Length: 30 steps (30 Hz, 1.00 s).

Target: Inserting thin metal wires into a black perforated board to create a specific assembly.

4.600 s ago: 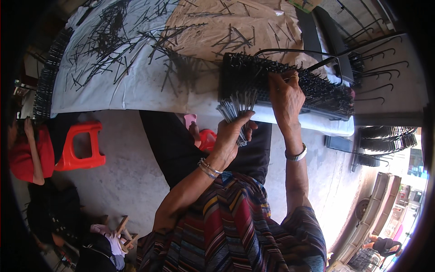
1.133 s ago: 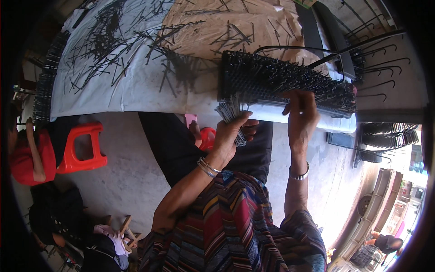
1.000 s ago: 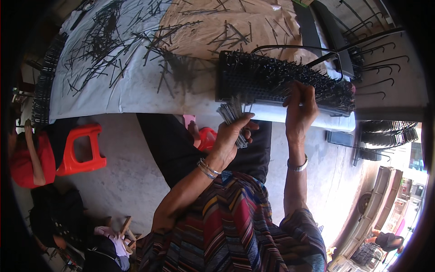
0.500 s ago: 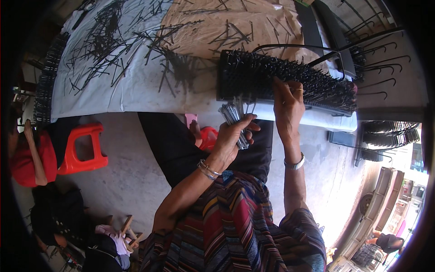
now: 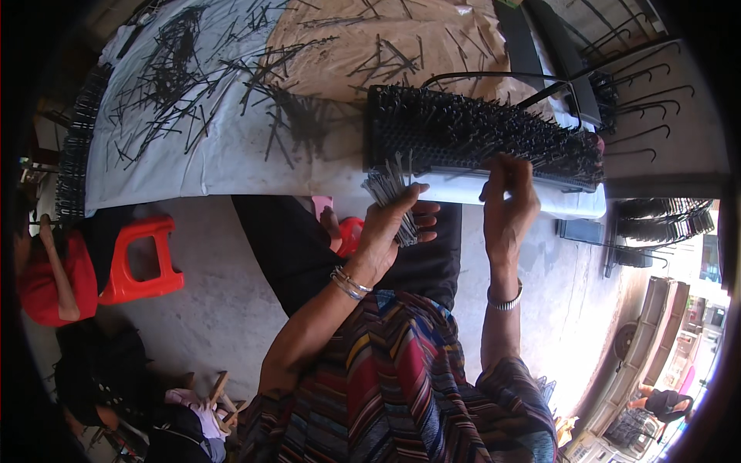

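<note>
A bundle of thin grey metal rods (image 5: 387,187) is in my left hand (image 5: 376,238), with my thumb across it and the other fingers curled beneath. Its upper ends fan out just before the table's front edge. My right hand (image 5: 511,207) is at the front side of a long black rack (image 5: 432,127), the fingertips drawn together in a pinch. Whether a rod is between them I cannot make out. Dark thin pieces stand up densely all over the rack, and perforations show along its front side.
Loose dark rods (image 5: 174,77) lie scattered over the white and brown table cover (image 5: 231,166). A bent black bar (image 5: 494,75) arches behind the rack. Hooked wires (image 5: 652,108) stick out at right. Left stands a red plastic stool (image 5: 147,258), beside a person in red (image 5: 50,274).
My right hand has come back from the top of the rack toward its front edge and slightly right. My left hand has stayed nearly in place, still around the rods.
</note>
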{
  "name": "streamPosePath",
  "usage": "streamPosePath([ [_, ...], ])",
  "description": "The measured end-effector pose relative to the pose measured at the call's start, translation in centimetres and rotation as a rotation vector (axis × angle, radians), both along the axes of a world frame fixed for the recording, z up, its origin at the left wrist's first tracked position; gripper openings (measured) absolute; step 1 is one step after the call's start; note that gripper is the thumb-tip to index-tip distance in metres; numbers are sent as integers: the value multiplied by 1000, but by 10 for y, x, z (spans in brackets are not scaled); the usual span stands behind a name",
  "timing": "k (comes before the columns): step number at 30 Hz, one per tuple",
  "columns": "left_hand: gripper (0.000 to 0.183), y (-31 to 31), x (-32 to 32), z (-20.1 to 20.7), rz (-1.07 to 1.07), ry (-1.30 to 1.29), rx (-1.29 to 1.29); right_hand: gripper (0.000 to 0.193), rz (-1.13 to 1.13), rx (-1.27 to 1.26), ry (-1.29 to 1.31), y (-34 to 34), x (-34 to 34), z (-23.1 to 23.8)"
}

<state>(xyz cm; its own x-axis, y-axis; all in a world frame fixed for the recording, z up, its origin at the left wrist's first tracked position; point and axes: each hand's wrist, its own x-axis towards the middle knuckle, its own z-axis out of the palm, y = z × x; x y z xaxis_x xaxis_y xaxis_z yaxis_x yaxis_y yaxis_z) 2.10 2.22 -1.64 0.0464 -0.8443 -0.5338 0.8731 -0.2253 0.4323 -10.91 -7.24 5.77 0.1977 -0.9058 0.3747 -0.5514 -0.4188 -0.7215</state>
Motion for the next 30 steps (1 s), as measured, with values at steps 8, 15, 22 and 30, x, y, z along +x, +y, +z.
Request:
streamPosePath([
  [8,28,0,-5,-12,55,32,21,9,20,-290,93,-35,4,-16],
  [15,31,2,0,-7,-22,-14,-34,9,30,-205,114,-36,11,-18],
  [22,38,2,-4,-1,-95,-100,-37,18,57,-294,307,-35,17,-32],
  [30,41,7,-13,3,-209,-148,-58,12,350,433,96,-6,-2,-11],
])
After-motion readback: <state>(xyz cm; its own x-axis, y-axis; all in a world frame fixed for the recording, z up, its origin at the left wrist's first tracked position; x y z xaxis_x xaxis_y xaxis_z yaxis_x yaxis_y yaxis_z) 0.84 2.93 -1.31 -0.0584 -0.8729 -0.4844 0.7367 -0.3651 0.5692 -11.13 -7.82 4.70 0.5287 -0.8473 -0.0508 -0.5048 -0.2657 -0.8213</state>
